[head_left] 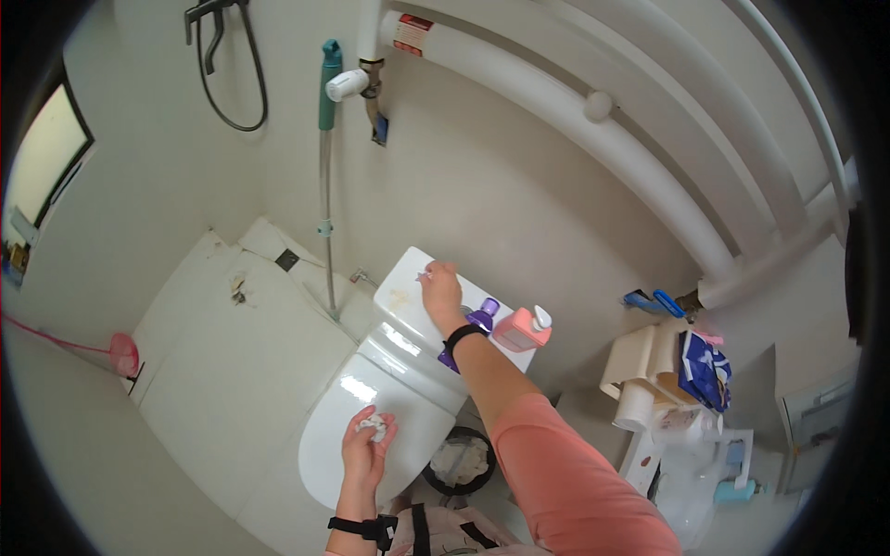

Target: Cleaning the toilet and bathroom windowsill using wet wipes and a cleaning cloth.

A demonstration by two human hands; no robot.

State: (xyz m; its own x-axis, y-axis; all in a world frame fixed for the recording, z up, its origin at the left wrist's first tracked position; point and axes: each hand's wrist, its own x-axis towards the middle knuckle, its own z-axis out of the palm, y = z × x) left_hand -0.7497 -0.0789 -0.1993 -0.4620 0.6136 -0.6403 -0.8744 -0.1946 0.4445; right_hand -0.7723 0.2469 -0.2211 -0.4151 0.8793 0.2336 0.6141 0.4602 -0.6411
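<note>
left hand (361, 454) | white wad (372, 426) | cupped among curled fingers

The lid (324, 445) looks glossy and smooth, as does the tank (394, 283). The wad (373, 425) looks like crumpled, matt paper. The pump bottle (519, 331) is smooth plastic, the pole (326, 195) shiny metal, the sleeve (575, 473) matt cloth, the wall (519, 204) smooth and dull.
</note>
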